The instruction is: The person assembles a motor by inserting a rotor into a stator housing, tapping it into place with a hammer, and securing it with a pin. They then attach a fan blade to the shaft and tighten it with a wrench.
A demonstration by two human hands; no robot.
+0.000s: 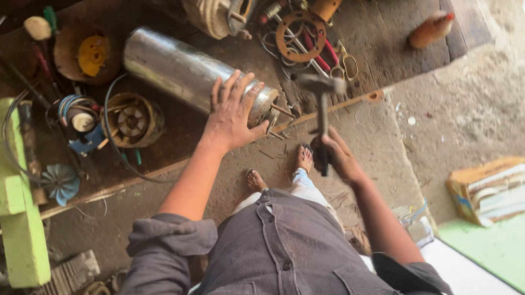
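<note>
A long shiny metal cylinder (174, 68) lies on a dirty wooden bench (173, 149), its near end with protruding studs pointing toward the bench edge. My left hand (232, 112) rests flat on that near end, fingers spread. My right hand (335, 155) grips the handle of a hammer (322, 102), whose blurred head hangs just right of the cylinder's end, near the bench edge. My feet in sandals stand on the dirt floor below.
A round motor part (132, 119), coiled wires, a rusty ring (300, 36), pliers and scissors litter the bench. A green wooden frame (13, 196) stands at left. A cardboard box of papers (504, 188) sits on the floor at right.
</note>
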